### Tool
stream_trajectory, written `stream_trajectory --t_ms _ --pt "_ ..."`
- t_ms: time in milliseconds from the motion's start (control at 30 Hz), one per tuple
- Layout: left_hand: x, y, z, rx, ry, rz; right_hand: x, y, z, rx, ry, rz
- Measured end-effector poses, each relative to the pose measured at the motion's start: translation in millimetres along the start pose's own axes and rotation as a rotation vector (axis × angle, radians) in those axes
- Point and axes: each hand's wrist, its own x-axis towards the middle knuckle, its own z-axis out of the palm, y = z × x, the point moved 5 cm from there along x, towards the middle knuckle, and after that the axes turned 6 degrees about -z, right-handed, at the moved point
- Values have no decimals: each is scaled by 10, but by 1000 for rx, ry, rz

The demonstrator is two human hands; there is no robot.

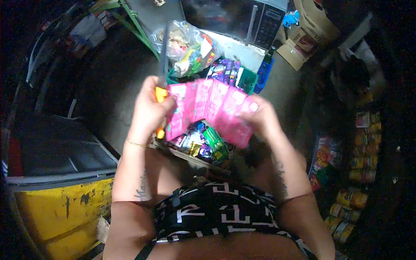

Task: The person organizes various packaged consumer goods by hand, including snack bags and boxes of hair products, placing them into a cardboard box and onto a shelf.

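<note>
A strip of several pink sachets (209, 100) stretches between my two hands in an upward arch, somewhat blurred. My left hand (152, 104) grips its left end, and also a knife (161, 94) with a yellow handle; its grey blade points away from me. My right hand (260, 117) pinches the right end of the strip. Under the strip, near my lap, lie mixed packets, among them a green packet (214, 139) and a small gold packet (195, 149), in a container with a pale rim (188, 157).
Beyond the strip, a green crate (252, 81) holds purple packets (222, 70), beside a clear plastic bag (177, 39) of wrappers. A microwave oven (227, 19) stands behind. Cardboard (305, 39) lies at upper right, a yellow chest (68, 211) at left, stacked packages (364, 152) at right.
</note>
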Motion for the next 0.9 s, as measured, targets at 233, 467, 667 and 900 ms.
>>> stream_trajectory --t_ms 233,467,667,900 --pt "12 -33 -419 -165 71 5 48 -36 -430 435 304 13" --pt "5 -139 -366 -243 52 54 -88 39 251 452 43 115" --pt "29 -156 -318 -225 17 38 -116 157 720 460 -311 99" --pt "34 -157 -223 -319 -36 46 -64 307 786 368 -356 55"
